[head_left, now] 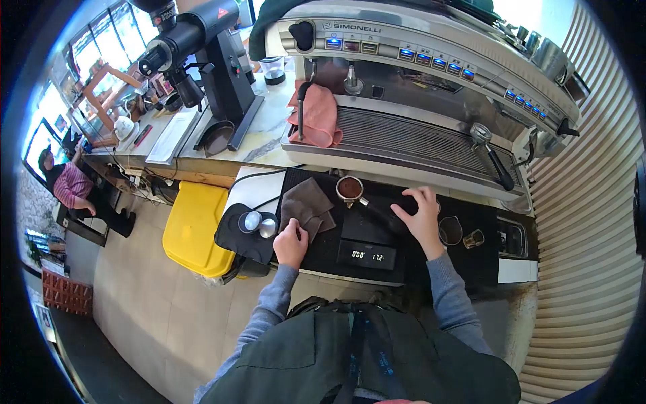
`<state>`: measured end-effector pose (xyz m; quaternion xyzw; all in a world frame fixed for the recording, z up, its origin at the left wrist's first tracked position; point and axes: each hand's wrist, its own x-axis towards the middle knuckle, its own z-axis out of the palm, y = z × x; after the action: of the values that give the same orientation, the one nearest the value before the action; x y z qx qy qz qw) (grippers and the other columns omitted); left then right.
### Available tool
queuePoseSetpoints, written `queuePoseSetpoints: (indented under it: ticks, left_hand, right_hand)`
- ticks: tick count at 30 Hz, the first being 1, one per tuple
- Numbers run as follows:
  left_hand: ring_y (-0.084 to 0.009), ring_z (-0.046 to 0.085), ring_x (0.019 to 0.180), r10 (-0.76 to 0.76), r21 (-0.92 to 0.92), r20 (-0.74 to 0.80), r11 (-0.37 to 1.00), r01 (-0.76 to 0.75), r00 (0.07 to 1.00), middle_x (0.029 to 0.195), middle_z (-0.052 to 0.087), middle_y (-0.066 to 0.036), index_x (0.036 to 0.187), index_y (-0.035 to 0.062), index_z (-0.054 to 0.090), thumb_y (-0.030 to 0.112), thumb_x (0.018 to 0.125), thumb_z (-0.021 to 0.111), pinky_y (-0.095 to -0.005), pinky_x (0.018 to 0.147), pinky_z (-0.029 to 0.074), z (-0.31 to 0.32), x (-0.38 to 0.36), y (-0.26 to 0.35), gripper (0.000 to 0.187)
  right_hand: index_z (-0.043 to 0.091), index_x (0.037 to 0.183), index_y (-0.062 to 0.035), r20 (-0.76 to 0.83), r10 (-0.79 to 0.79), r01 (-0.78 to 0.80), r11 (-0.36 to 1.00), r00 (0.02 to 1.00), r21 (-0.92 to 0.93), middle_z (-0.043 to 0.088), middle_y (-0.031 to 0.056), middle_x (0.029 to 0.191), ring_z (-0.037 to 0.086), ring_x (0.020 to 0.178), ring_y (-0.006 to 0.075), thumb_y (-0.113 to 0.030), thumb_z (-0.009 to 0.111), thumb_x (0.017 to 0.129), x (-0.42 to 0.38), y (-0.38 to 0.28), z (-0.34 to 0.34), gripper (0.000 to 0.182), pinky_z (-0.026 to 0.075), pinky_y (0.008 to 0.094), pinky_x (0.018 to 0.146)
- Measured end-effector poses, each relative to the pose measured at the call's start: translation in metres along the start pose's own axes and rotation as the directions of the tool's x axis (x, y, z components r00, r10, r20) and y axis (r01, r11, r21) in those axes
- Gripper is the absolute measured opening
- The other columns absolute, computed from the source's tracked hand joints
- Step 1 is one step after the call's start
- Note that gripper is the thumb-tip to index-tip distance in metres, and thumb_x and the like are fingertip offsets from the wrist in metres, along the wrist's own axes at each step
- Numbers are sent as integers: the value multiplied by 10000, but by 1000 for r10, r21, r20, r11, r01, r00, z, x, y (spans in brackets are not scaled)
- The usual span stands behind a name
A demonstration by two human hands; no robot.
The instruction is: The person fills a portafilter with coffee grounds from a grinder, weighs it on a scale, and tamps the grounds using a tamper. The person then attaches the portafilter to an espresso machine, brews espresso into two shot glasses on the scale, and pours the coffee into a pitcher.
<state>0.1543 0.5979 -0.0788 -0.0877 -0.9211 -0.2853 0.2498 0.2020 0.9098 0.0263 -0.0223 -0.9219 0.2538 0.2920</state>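
- Left hand (291, 244), fingers curled, at the near edge of a folded dark-brown cloth (306, 202); whether it grips cannot be told.
- Right hand (420, 214), thumb and forefinger apart, near the black handle (380, 215) of a round metal portafilter (363, 201) holding brown coffee grounds (349, 187).
- Black rectangular scale (367, 254) with lit white digits, nearer the body than the portafilter.
- Clear round glass (450, 231) just beside a smaller glass (474, 239), right of the right hand.
- Silver espresso machine (397, 131) behind, pink cloth (317, 120) at its tray's left end.

Coffee grounds (349, 187) in portafilter (363, 200)
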Motion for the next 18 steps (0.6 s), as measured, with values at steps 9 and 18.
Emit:
queuePoseSetpoints:
  ticks: [9,18]
  left_hand:
    - [-344,612,590,10,-3,4,1000,-10,1000,638,598,-145,824,89,529,141,822,587,-453,512,459,-2,0,1,78]
    - [-356,624,658,-42,10,82,999,41,996,701,627,-153,876,86,530,168,839,578,-457,559,466,-2,-1,-1,102]
  right_hand:
    - [628,929,-90,-62,-35,42,992,997,120,524,40,943,533,949,251,-282,777,744,6,0,-12,306,416,394,803]
    - [623,899,-26,6,-60,56,957,998,284,533,49,794,519,709,159,-110,724,783,14,-14,-24,175,437,270,654]
